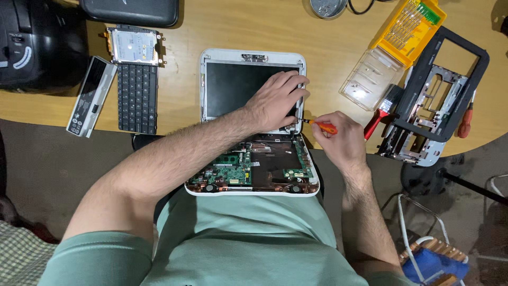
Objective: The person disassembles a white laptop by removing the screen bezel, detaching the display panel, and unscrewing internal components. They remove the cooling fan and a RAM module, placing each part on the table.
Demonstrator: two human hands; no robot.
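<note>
At the far left of the frame, a silver battery pack [90, 96] is lying on the wooden surface [338, 47], with a detached black keyboard [137, 98] just beside it and a bare hard drive [133, 46] touching the keyboard's upper edge. In the middle, a small white laptop [253, 122] is being kept open flat, its dark screen toward the top of the frame and its uncovered base, with green circuit boards showing, hanging over the surface's near edge against the person's body. The left hand [278, 100] is being pressed flat on the right side of the screen, fingers spread and curled over the bezel, nothing enclosed in its grip. Just right of the hinge, an orange-handled screwdriver [321, 126] is being held in the narrow, closed grip of the right hand [338, 142], its tip pointing at the laptop's right hinge. Toward the upper right, a yellow bit case [407, 26] and a black plastic frame [439, 95] are lying on the surface.
</note>
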